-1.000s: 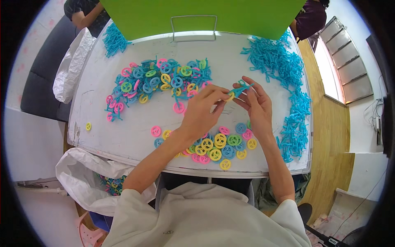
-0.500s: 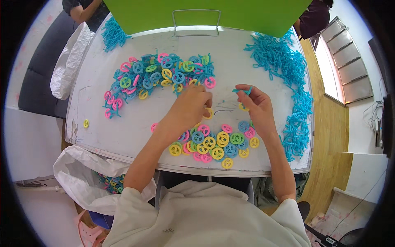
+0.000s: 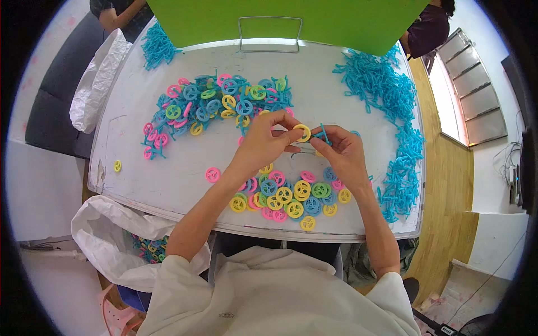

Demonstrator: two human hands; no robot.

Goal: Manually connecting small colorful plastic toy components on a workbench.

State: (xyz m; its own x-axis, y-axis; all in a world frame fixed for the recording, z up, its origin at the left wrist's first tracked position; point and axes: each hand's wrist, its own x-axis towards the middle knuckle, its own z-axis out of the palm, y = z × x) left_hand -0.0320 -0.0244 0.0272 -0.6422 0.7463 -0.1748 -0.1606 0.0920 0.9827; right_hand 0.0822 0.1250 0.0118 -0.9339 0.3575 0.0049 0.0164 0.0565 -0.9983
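Observation:
Over the middle of the table my two hands meet. My left hand (image 3: 267, 141) pinches a yellow spoked plastic wheel (image 3: 302, 133) between thumb and fingers. In my right hand (image 3: 341, 152) is a small blue plastic stick piece (image 3: 324, 134), held close against the wheel; whether the two are joined I cannot tell. Below my hands lies a pile of loose wheels (image 3: 302, 191) in yellow, pink, blue and green. Beyond my left hand is a heap of wheels with blue sticks attached (image 3: 210, 106).
Blue stick pieces (image 3: 399, 120) heap along the right edge, with a smaller heap (image 3: 159, 47) far left. A green panel (image 3: 280, 22) with a wire handle (image 3: 269, 51) stands at the back. A white sack (image 3: 103, 224) hangs open front left. Other people are behind the table.
My left hand has lifted the yellow wheel and moved right and up, bringing it against the blue stick piece in my right hand. My right hand has shifted slightly left and down.

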